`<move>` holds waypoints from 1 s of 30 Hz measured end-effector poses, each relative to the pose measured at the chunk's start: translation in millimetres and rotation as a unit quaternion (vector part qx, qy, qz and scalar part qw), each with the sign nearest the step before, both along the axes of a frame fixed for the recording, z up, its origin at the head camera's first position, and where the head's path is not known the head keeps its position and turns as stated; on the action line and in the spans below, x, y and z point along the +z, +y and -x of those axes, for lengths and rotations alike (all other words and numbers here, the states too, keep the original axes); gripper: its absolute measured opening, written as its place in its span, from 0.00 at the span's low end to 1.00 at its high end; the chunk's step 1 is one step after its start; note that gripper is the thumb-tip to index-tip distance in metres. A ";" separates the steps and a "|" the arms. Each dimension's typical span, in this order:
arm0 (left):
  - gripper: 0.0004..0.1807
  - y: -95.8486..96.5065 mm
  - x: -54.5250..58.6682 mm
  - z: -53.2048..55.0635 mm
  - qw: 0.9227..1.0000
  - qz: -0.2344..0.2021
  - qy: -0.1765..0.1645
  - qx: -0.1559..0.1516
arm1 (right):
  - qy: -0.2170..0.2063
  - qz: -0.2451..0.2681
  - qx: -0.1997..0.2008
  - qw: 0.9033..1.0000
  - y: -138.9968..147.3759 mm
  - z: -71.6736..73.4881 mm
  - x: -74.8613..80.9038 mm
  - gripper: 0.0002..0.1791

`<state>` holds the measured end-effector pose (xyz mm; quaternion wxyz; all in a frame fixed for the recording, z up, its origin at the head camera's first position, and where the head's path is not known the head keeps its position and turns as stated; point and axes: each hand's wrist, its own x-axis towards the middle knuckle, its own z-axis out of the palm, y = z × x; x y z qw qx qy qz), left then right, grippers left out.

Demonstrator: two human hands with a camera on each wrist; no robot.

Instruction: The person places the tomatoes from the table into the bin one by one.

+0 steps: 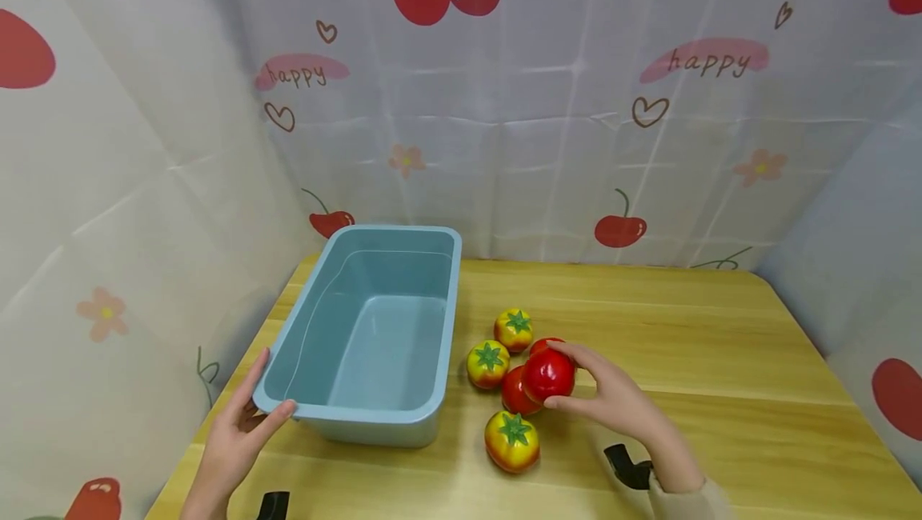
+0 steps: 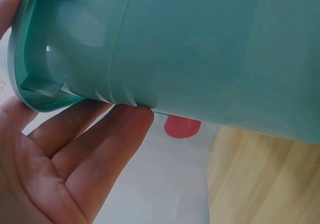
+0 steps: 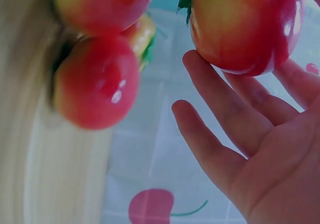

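My left hand [image 1: 232,444] grips the near left corner of a light blue plastic bin [image 1: 360,414], thumb on the rim; in the left wrist view its fingers [image 2: 112,154] lie along the bin's outer wall. My right hand [image 1: 619,402] holds a glossy red tomato [image 1: 549,376] between thumb and fingers, raised off the table in the right wrist view. Beneath and behind it are two more red tomatoes, one at the front left [image 1: 517,394], the other mostly hidden. Three yellow-orange tomatoes with green leafy tops stand nearby, the closest one [image 1: 512,443] in front.
The wooden table [image 1: 691,360] extends to the right of the tomatoes. White curtains [image 1: 519,184] with cherry prints hang behind it and along both sides. The bin stands on the table's left part, its inside bare. Black straps [image 1: 628,468] show by both wrists.
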<state>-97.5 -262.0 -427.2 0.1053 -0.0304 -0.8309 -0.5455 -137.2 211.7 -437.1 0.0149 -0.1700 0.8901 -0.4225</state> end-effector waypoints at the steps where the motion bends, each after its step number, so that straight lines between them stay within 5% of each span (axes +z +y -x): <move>1: 0.42 0.2 -0.6 -0.1 1.000 0.000 0.001 0.001 | 0.003 0.003 0.003 1.000 -2.7 1.0 1.4 0.40; 30: 0.42 0.0 -4.0 0.9 1.000 -0.018 -0.002 -0.001 | 0.023 0.090 0.125 0.988 -89.4 26.8 61.3 0.39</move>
